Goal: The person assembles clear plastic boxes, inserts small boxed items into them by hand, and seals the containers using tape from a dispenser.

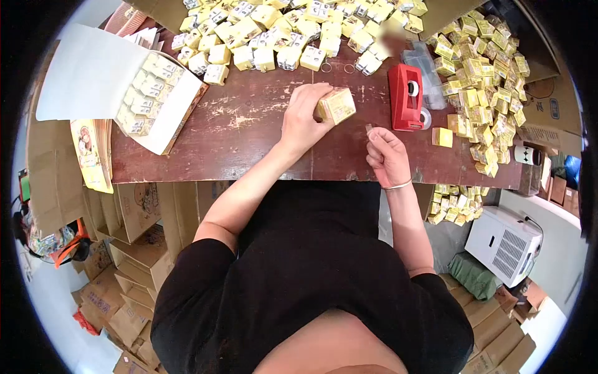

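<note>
My left hand (305,119) is wrapped round a small yellow box (339,106), which it holds tilted above the dark red table (249,143). To the right of that box, my right hand (387,153) pinches a small clear piece (369,128) that looks like tape between thumb and finger. The two hands are apart. Just beyond my right hand stands a red tape dispenser (405,100), with a roll of tape (426,118) beside it. A single yellow box (442,137) lies to the right of the dispenser.
Yellow and white boxes (274,31) cover the far side. More yellow boxes (492,81) are heaped at the right. An open white carton (180,112) of small boxes and yellow printed sheets (92,153) lie at the left. Two metal rings (349,68) lie near the far pile.
</note>
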`<state>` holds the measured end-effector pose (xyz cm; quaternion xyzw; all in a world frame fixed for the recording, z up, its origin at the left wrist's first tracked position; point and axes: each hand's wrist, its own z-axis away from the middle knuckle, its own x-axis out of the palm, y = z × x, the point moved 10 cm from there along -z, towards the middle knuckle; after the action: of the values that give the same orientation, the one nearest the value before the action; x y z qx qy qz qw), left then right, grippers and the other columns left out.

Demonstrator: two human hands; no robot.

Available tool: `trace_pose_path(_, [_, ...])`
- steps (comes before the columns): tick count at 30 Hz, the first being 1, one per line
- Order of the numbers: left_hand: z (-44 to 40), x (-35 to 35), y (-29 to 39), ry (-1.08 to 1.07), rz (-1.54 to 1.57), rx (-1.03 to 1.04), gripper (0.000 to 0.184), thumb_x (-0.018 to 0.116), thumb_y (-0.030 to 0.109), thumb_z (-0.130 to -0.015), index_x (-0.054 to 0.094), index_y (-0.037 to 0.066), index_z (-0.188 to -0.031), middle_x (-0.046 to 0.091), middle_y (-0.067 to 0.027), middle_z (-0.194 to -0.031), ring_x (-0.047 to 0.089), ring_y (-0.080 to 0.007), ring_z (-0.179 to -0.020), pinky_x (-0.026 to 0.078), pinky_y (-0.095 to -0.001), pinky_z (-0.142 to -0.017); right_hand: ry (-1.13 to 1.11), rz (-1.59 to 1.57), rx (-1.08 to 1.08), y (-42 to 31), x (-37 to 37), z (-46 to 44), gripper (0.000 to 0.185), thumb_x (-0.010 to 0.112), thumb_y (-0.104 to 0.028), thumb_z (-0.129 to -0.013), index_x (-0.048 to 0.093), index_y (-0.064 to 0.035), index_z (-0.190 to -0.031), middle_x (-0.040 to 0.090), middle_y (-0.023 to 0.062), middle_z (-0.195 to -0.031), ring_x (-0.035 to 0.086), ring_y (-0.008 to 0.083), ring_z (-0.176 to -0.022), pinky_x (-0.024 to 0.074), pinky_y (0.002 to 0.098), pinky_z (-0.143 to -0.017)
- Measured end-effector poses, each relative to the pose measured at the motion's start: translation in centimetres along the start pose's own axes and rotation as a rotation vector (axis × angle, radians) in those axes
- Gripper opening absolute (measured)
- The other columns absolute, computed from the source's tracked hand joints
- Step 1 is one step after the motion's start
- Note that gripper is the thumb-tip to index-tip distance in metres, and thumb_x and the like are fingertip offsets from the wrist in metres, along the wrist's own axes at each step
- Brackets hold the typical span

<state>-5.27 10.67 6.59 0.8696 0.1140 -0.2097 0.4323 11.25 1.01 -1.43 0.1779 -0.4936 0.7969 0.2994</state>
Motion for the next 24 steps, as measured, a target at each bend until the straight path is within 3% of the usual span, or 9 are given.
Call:
trace_pose_path(7, [0.5,0.2,0.7,0.003,0.005,0.033,0.054,0.078,0.001,-0.060,0.059,0.006,-0.110,0.063,-0.0110,-0.111,0.058,-0.0323,-0.105,0.048,-0.0411,-0.094,-0.086,-0.056,0.049,0.7,2.7,-0.6,0.012,0.063,-0.008,-0.091,0.064,-0.0013,-0.101,0.056,-0.0029,-0.076,0.034,0.0011,-0.050,0.0250,0.0171,-0.044])
trace_pose_path(9, [0.6,0.2,0.9,0.012,0.005,0.046,0.054,0.077,0.001,-0.060,0.059,0.006,-0.110,0.062,-0.0112,-0.111,0.058,-0.0323,-0.105,0.048,-0.0411,-0.094,-0.059,-0.017,0.074,0.9,2.9,-0.7,0.012,0.060,-0.011,-0.094,0.064,-0.0036,-0.103,0.036,-0.0083,-0.062,0.029,0.0032,-0.052,0.0219,0.0186,-0.044])
trace_pose_path(15, [0.5,0.2,1.3,0.028,0.019,0.062,0.051,0.077,0.002,-0.061,0.060,0.006,-0.109,0.062,-0.0113,-0.111,0.058,-0.0325,-0.105,0.048,-0.0409,-0.093,-0.106,-0.133,0.134,2.5,2.8,-2.1,0.007,0.061,-0.014,-0.093,0.061,-0.0068,-0.092,0.034,-0.0080,-0.061,0.029,0.0036,-0.052,0.0224,0.0183,-0.044])
trace_pose_path(19, [0.7,-0.2,1.4,0.047,0.037,0.070,0.051,0.078,0.004,-0.061,0.061,0.005,-0.109,0.063,-0.0121,-0.110,0.058,-0.0331,-0.104,0.048,-0.0401,-0.093,-0.110,-0.071,0.171,2.9,3.8,-2.7,0.014,0.064,-0.019,-0.092,0.057,-0.0084,-0.097,0.037,-0.0069,-0.065,0.031,0.0033,-0.052,0.0236,0.0182,-0.044])
trace_pose_path(21, [1.1,-0.6,0.4,0.034,0.105,-0.049,0.051,0.080,0.007,-0.062,0.061,0.005,-0.109,0.064,-0.0126,-0.109,0.060,-0.0323,-0.103,0.049,-0.0395,-0.091,0.081,0.259,0.123,2.0,2.7,-3.0,0.033,0.071,-0.020,-0.086,0.052,-0.0066,-0.109,0.049,-0.0033,-0.076,0.034,0.0017,-0.052,0.0224,0.0179,-0.041])
trace_pose_path(22, [1.6,-0.1,-0.6,-0.045,0.176,-0.198,0.050,0.081,0.008,-0.065,0.060,0.004,-0.110,0.065,-0.0117,-0.109,0.062,-0.0253,-0.101,0.050,-0.0360,-0.089,0.042,0.399,0.132,2.3,1.9,-3.7,0.050,0.073,-0.019,-0.083,0.046,-0.0069,-0.123,0.054,0.0013,-0.092,0.047,0.0040,-0.062,0.0353,0.0177,-0.047])
trace_pose_path(24, [3.4,1.5,-1.4,-0.245,0.455,-0.562,0.049,0.081,0.011,-0.073,0.057,0.002,-0.115,0.066,-0.0083,-0.108,0.062,-0.0123,-0.100,0.050,-0.0291,-0.087,-0.087,0.542,-0.324,-0.7,4.8,-4.0,0.058,0.074,-0.015,-0.081,0.044,-0.0054,-0.130,0.056,0.0047,-0.103,0.057,0.0095,-0.080,0.0479,0.0218,-0.064])
